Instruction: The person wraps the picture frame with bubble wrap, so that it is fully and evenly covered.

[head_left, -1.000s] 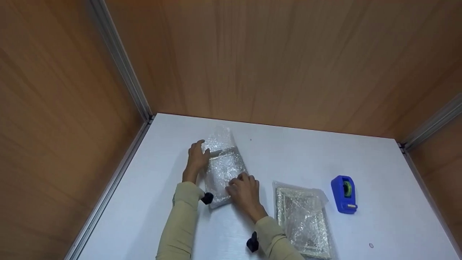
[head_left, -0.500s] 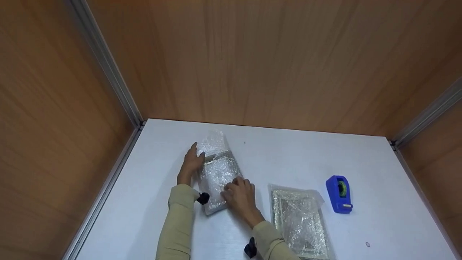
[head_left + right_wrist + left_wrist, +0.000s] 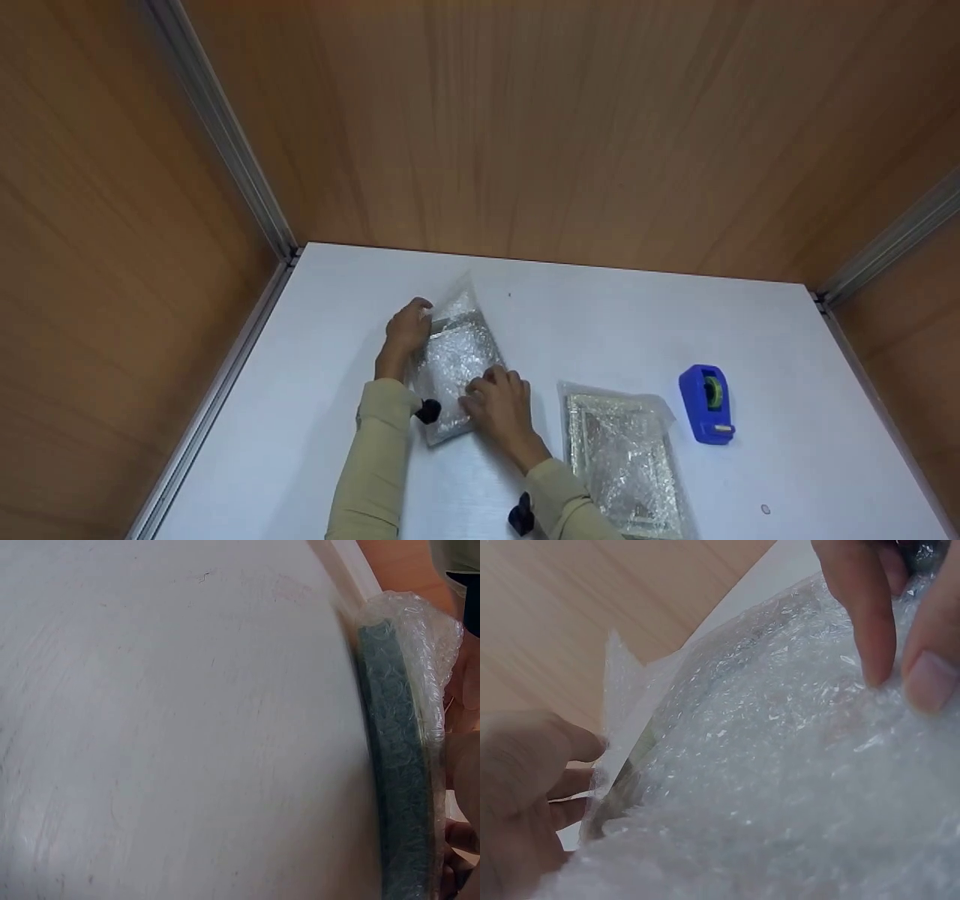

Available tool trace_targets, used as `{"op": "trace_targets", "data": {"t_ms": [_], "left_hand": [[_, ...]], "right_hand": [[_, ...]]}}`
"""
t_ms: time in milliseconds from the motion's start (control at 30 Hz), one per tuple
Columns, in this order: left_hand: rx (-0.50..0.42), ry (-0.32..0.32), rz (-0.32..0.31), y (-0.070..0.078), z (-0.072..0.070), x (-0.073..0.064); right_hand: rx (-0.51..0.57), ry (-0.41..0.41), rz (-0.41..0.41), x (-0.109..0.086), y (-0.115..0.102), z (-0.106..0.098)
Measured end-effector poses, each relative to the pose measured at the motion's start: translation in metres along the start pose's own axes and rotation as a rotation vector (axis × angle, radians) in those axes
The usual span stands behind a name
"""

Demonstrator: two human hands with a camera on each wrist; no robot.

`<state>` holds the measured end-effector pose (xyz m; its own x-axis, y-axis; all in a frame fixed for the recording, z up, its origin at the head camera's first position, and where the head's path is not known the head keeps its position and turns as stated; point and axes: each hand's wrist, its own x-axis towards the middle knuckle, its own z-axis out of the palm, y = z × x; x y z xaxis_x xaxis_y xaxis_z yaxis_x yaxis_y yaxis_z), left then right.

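A picture frame in bubble wrap lies slanted on the white table, its far end partly bare under a loose flap. At the far left corner, my left hand holds the loose bubble-wrap flap between thumb and fingers, raised into a point. My right hand rests on the frame's near right part. In the left wrist view its index finger and thumb press down on the wrap, a small gap between the tips. The right wrist view catches the wrapped frame's dark side edge.
A second bubble-wrapped frame lies to the right, near my right sleeve. Beyond it stands a blue tape dispenser with a green roll. Wooden panels wall in the table at the back and sides.
My left hand has curled its fingers onto the far flap and lifted it from lying flat into a raised point. The right hand stays in place on the frame.
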<state>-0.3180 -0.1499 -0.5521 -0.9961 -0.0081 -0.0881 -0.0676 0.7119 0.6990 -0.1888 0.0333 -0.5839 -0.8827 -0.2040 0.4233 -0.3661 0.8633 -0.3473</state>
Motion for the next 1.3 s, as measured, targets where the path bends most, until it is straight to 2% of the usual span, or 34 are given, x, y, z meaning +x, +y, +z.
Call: {"op": "trace_targets", "data": {"t_ms": [267,433,667,833,1067,1300], "left_hand": [[0.051,0.046,0.033,0.009,0.003,0.000],[0.095,0.048,0.065,0.015,0.003,-0.003],[0.061,0.070,0.113,0.020,0.007,-0.004],[0.108,0.081,0.156,0.021,0.009,-0.006],[0.035,0.052,0.182,0.020,0.005,-0.010],[0.053,0.012,0.183,0.022,0.004,-0.017]], "right_hand": [[0.003,-0.005,-0.003,-0.002,0.001,0.000],[-0.006,-0.026,0.002,-0.003,-0.001,0.000],[-0.012,-0.051,0.010,0.000,-0.002,-0.001],[-0.006,-0.071,0.006,-0.001,-0.005,0.001],[-0.014,-0.024,-0.022,0.002,-0.004,0.004],[0.013,-0.050,-0.012,0.005,-0.002,0.005]]}}
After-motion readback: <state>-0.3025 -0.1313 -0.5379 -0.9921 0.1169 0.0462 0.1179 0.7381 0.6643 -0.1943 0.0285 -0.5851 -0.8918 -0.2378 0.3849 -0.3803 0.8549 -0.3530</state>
